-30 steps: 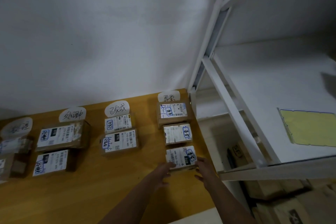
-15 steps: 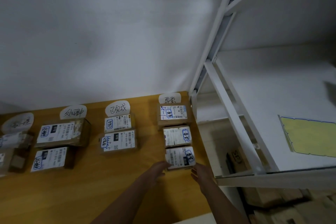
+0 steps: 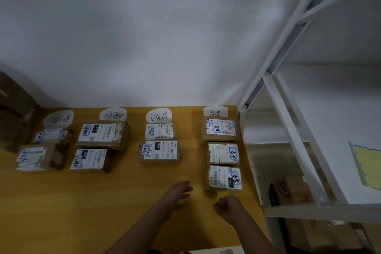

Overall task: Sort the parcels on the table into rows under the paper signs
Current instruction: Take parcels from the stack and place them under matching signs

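Several paper signs stand along the back of the yellow table (image 3: 61,202), among them the rightmost sign (image 3: 215,111). Brown parcels with white labels lie in rows under them. The right row holds three parcels; its nearest parcel (image 3: 224,178) lies flat by the table's right edge. My left hand (image 3: 179,193) hovers a little left of and below that parcel, fingers relaxed, holding nothing. My right hand (image 3: 226,205) sits just below the parcel with fingers loosely curled, also holding nothing. Neither hand touches a parcel.
A white metal shelf rack (image 3: 292,130) stands right of the table, with a yellow sheet (image 3: 369,165) on one shelf and cardboard boxes (image 3: 292,192) on the lower level. A large brown box (image 3: 14,113) sits at the far left. A white wall rises behind.
Both hands have let go of the nearest parcel in the right row and drawn back toward me. The camera has turned left, bringing the leftmost row into view.
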